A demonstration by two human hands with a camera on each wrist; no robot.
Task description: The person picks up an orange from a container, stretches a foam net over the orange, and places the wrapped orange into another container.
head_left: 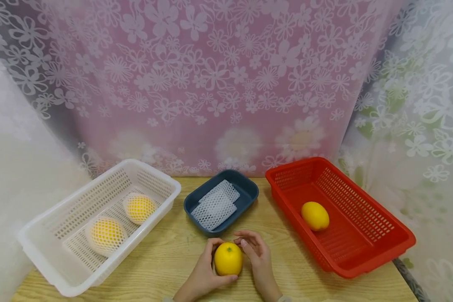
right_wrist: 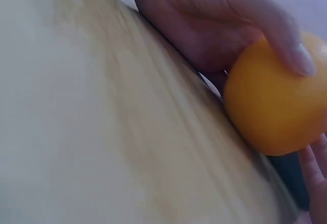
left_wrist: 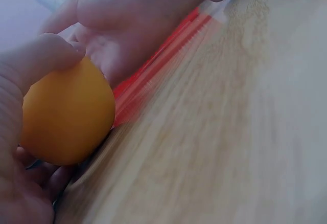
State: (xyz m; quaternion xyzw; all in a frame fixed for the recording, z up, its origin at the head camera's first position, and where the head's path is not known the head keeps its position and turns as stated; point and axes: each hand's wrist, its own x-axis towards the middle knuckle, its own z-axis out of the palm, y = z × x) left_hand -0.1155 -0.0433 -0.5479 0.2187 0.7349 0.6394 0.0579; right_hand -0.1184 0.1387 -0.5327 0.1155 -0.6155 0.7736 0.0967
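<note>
A yellow lemon point(head_left: 228, 259) is at the front middle of the table, its stem end facing up. My left hand point(head_left: 207, 270) grips it, thumb across the near side and fingers around the far left; the left wrist view shows the thumb on the lemon point(left_wrist: 69, 114). Just to the right is my right hand point(head_left: 259, 262), fingers loosely bent, holding nothing; whether its fingertips touch the lemon I cannot tell. Behind the hands, a dark blue tray point(head_left: 190, 205) holds white foam net sleeves point(head_left: 215, 209), flattened and overlapping.
On the left stands a white basket point(head_left: 41, 228) with two net-wrapped yellow fruits point(head_left: 106, 235). A red basket point(head_left: 377, 214) on the right contains another bare lemon point(head_left: 315, 216). All rest on a wood-grain table point(head_left: 162, 256), with a pink floral curtain point(head_left: 211, 84) behind.
</note>
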